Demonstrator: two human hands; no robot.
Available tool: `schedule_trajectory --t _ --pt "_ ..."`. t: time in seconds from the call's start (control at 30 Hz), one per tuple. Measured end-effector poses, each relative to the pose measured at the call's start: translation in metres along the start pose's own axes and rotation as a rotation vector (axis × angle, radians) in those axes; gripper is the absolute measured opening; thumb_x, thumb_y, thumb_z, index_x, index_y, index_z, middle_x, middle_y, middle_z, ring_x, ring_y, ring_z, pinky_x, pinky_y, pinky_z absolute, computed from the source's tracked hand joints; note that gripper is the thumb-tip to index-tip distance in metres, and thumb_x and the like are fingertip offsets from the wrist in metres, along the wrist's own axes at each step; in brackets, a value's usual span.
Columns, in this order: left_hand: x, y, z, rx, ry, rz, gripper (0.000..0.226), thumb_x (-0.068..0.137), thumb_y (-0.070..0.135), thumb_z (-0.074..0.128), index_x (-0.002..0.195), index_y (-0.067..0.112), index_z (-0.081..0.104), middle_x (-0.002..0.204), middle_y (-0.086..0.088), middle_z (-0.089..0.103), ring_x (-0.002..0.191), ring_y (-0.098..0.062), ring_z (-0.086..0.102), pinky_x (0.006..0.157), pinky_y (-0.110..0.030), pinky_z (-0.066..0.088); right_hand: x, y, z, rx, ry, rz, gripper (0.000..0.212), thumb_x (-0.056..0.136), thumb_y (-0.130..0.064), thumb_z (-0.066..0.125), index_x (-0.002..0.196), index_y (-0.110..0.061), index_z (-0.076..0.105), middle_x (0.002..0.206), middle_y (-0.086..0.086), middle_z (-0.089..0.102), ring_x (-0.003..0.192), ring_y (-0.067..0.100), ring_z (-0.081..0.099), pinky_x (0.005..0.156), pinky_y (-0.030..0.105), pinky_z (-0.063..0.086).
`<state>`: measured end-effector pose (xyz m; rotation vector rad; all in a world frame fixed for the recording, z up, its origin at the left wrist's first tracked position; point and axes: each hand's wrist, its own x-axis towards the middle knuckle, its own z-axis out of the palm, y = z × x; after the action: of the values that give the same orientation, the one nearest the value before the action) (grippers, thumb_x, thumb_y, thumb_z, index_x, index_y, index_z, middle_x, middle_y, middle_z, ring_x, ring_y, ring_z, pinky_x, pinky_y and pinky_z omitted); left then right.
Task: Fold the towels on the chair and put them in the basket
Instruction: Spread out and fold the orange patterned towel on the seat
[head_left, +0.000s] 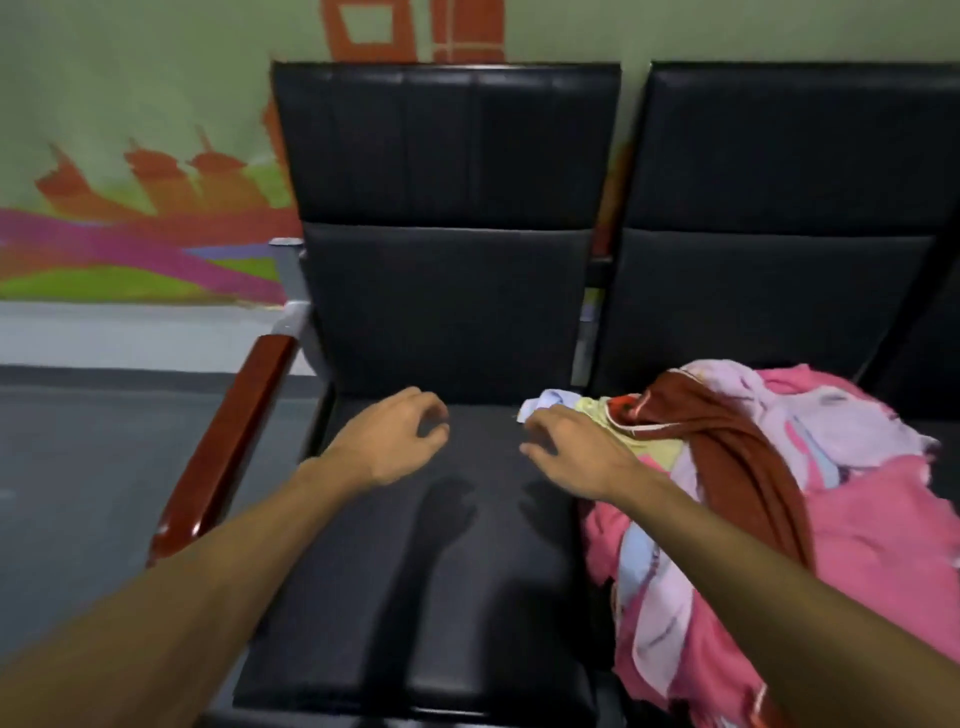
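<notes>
Wall (130, 156) behind: pale green, painted with orange, magenta and lime shapes. Grey floor (104, 441) at left.

Two black padded chairs stand side by side against the wall. We log the left chair (415, 571) straight ahead; its seat shows the shadows of both forearms. The right chair (779, 208) carries the load.

Towels (857, 519) — an unfolded heap on the right chair's seat, its left edge spilling over the gap onto the left chair's seat. Mostly pink, with lilac and pale blue patches. A brown towel (737, 452) lies draped across the top. A yellow towel (649, 441) shows under it at the heap's left. A blue corner (550, 402) sticks out furthest left.

Armrest (228, 441): glossy red-brown, on the left chair's left side.

Hands — both hover over the rear half of the left seat. Left hand (395, 441): fingers loosely curled, holding nothing, well apart from the heap. Right hand (576, 447): fingers loosely curled, gripping nothing we can see, just beside the blue corner and in front of the yellow towel. We cannot tell whether it touches the cloth; the view is slightly blurred.
</notes>
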<state>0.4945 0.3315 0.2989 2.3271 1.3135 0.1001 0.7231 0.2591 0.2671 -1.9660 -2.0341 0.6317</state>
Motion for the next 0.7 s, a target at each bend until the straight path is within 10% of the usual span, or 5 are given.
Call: schedule_trajectory --t 0.5,0.7 --pt "0.116 -0.019 0.258 -0.047 0.021 0.32 0.02 0.088 0.033 0.054 0.105 0.027 0.062 0.105 0.009 0.061 0.098 -0.012 0.059 0.09 -0.038 0.049 -0.006 0.182 0.15 -0.283 0.331 0.138 0.031 0.092 -0.023 0.053 0.12 -0.01 0.059 0.127 0.013 0.057 0.12 0.029 0.051 0.1 0.036 0.038" --pt "0.101 0.026 0.274 -0.169 0.073 0.371 0.016 0.089 0.025 0.052 0.099 0.027 0.064 0.093 0.012 0.063 0.086 -0.011 0.061 0.077 -0.032 0.052 -0.075 0.197 0.105 -0.709 0.86 0.438 0.04 0.086 -0.032 0.035 0.107 -0.012 0.062 0.111 0.012 0.061 0.105 0.034 0.053 0.088 0.045 0.037"
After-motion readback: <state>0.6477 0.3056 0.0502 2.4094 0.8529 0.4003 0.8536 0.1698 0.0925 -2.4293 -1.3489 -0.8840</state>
